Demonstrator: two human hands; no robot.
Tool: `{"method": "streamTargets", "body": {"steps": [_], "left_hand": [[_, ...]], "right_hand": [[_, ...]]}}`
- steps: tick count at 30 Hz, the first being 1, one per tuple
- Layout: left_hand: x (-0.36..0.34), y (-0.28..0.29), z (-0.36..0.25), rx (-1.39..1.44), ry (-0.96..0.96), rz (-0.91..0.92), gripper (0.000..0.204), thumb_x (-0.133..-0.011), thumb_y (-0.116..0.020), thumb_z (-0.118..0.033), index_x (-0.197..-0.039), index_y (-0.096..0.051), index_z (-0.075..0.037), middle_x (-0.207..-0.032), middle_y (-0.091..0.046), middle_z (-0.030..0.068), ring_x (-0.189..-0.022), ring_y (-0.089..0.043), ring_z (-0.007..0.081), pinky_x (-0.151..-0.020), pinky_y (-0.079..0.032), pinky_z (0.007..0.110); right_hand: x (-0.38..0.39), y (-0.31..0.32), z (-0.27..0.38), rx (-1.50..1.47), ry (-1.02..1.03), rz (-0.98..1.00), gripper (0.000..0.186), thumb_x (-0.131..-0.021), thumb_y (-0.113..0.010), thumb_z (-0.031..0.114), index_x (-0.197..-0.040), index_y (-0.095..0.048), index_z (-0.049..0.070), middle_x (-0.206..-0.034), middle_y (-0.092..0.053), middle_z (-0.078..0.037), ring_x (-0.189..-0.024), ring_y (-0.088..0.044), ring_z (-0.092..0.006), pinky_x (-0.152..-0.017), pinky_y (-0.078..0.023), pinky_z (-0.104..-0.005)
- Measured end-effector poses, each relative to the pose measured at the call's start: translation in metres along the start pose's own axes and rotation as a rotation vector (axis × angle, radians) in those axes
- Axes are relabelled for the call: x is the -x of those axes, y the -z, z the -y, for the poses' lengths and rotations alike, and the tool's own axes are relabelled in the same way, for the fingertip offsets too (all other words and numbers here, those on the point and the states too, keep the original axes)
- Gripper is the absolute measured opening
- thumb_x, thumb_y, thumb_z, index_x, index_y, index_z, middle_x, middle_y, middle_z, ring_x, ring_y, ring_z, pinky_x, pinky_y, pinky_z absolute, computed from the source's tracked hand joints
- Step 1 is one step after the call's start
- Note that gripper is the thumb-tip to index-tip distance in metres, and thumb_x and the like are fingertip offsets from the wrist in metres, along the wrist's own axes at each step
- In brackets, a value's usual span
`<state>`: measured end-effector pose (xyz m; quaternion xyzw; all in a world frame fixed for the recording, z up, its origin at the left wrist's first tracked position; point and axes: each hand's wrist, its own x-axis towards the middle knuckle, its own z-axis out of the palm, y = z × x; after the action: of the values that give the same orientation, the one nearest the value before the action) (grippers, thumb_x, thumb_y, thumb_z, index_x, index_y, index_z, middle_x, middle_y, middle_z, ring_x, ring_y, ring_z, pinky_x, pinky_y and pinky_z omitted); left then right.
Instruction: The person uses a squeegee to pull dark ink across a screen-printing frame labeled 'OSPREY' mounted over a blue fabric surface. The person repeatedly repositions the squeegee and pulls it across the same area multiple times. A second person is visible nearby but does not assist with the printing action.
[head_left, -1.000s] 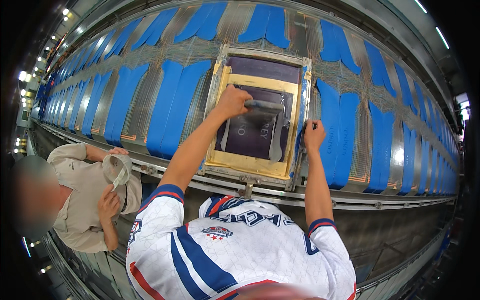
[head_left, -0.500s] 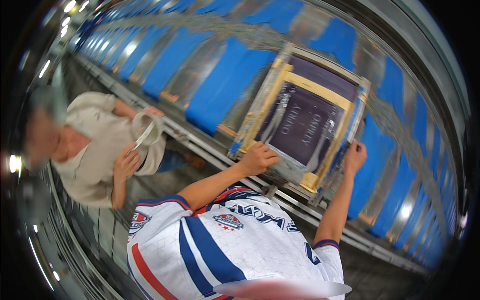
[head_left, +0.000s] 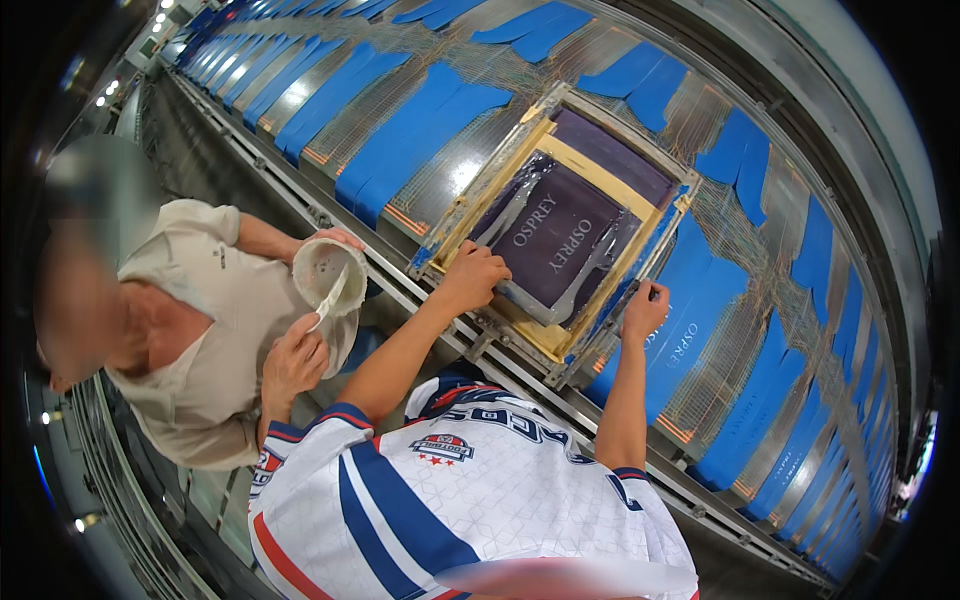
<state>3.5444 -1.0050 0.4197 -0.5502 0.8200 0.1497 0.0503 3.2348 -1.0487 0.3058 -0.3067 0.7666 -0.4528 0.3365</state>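
Note:
A screen printing frame (head_left: pixel 668 222) lies over the long table, with yellow tape round its dark mesh and pale lettering in the middle. Wet grey ink (head_left: pixel 610 262) rings the lettering. My left hand (head_left: pixel 474 278) is closed on the frame's near left part, its fingertips curled over and partly hidden. On the frame's right side, my right hand (head_left: pixel 645 310) is closed with bent fingers at the outer edge. To its right lies a blue fabric panel (head_left: pixel 700 290) bearing pale printed lettering.
More blue panels (head_left: pixel 420 135) lie in rows on the metal table, between strips of grid lines. A metal rail (head_left: pixel 280 180) edges the table's near side. At my left a co-worker (head_left: pixel 200 300) holds a white tub (head_left: pixel 322 270) and a pale spatula (head_left: pixel 335 292).
The view has shifted, and the frame sits a little further left and higher in it. Both my hands stay at the frame. The co-worker's tub shows more of its inside.

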Motion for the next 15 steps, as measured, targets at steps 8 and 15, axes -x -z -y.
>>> {"method": "streamTargets", "body": {"steps": [8,15], "left_hand": [[-0.009,-0.018,-0.006,-0.124,-0.174,-0.031,0.033,-0.068,-0.073,-0.005,-0.099,-0.074,-0.016,-0.097,-0.067,-0.0028,-0.102,-0.058,0.0191,-0.097,-0.036,0.039],[-0.055,0.000,-0.001,-0.062,-0.577,-0.204,0.029,-0.067,-0.068,0.001,-0.089,-0.075,-0.016,-0.104,-0.070,-0.0054,-0.125,-0.051,0.0211,-0.107,-0.029,0.044]], "right_hand": [[-0.010,-0.005,-0.027,0.117,0.120,-0.097,0.024,-0.087,-0.067,0.024,-0.093,-0.066,0.001,-0.089,-0.069,-0.014,-0.082,-0.065,-0.0260,-0.076,-0.050,-0.0391],[-0.008,-0.006,-0.030,0.144,0.194,-0.165,0.022,-0.084,-0.067,0.026,-0.092,-0.067,0.006,-0.087,-0.071,-0.016,-0.084,-0.069,-0.0339,-0.077,-0.052,-0.0415]]}}
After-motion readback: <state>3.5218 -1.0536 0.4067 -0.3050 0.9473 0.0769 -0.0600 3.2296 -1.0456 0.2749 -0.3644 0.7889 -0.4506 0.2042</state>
